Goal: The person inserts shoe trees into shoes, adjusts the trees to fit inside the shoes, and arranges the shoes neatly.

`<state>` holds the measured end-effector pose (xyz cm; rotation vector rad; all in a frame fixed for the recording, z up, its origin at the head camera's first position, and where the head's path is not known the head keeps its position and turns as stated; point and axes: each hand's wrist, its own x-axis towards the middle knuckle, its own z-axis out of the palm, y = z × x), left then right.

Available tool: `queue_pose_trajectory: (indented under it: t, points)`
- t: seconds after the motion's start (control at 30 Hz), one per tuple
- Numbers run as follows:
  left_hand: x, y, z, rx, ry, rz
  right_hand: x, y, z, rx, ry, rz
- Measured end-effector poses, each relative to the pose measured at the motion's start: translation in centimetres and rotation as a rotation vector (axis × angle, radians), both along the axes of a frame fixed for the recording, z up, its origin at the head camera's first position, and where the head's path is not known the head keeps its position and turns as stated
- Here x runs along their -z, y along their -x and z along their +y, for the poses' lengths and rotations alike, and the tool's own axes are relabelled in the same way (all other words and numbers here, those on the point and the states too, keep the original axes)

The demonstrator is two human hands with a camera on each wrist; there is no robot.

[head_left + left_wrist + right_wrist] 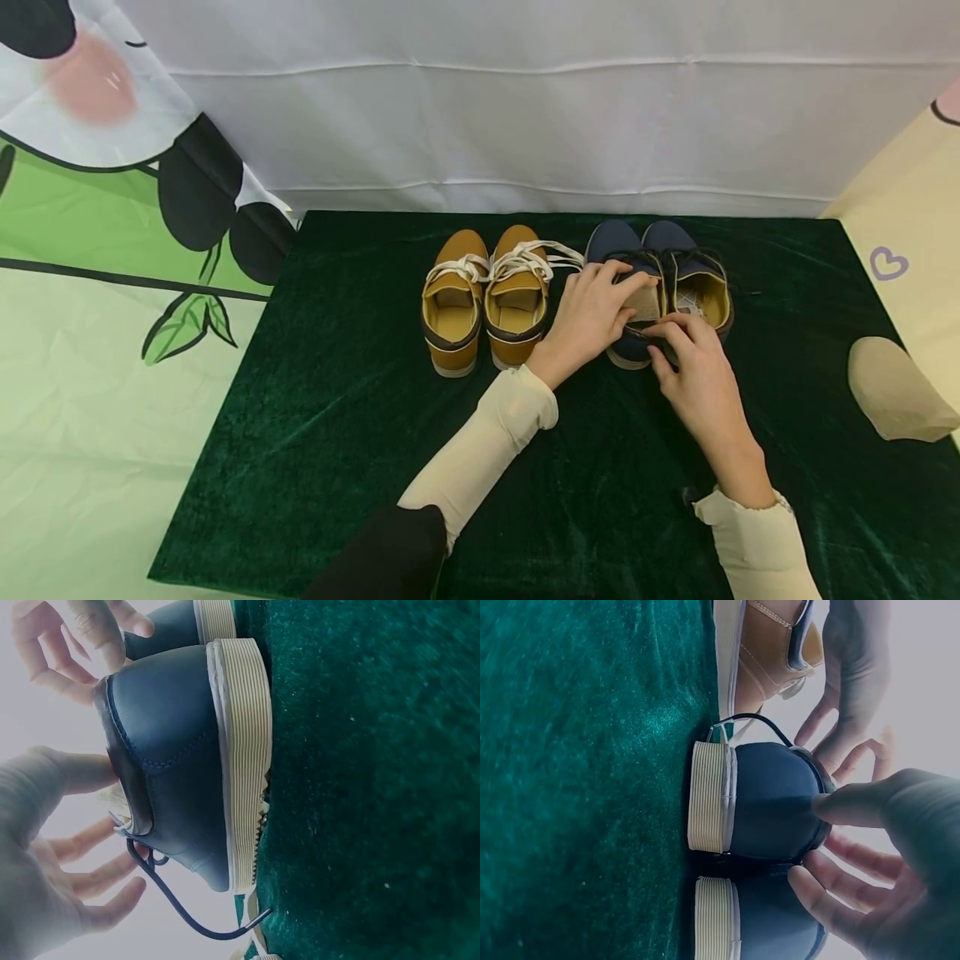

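A pair of navy lace-up shoes point(617, 239) stands on the dark green cloth, toes pointing away. My left hand point(592, 312) is over the opening of the left navy shoe, fingers bent around a beige insole point(643, 303) that shows in the opening. In the left wrist view, its thumb lies at the collar and its fingertips by the dark lace point(176, 904). My right hand point(697, 367) pinches the heel collar of the same shoe point(772, 799), with the thumb on the back of the heel. The right navy shoe point(722, 308) stands close beside it, yellow lining visible.
Left of the navy pair stands a pair of tan shoes point(455, 337) with white laces point(558, 254) trailing toward the navy ones. A flat beige piece with a rounded end point(892, 392) lies at the right edge of the green cloth point(337, 433). A white curtain point(525, 125) hangs behind.
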<state>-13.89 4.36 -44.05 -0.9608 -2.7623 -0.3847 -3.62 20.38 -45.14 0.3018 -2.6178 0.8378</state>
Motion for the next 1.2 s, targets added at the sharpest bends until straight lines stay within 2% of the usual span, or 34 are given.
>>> queue_pose_trajectory:
  t: [0.23, 0.5, 0.83, 1.2]
  points:
    - [-0.2, 0.0, 0.5, -0.022, 0.011, 0.009, 0.0, -0.1, 0.1, -0.014, 0.022, -0.007]
    - [-0.1, 0.4, 0.9, -0.059, -0.026, -0.023, 0.1, -0.2, 0.1, -0.032, 0.042, -0.025]
    - [-0.4, 1.0, 1.3, -0.102, 0.013, -0.036, -0.2, -0.2, 0.2, -0.043, 0.043, -0.028]
    - [-0.1, 1.6, 1.6, -0.113, 0.010, -0.040, -0.2, -0.2, 0.2, -0.035, 0.038, -0.046]
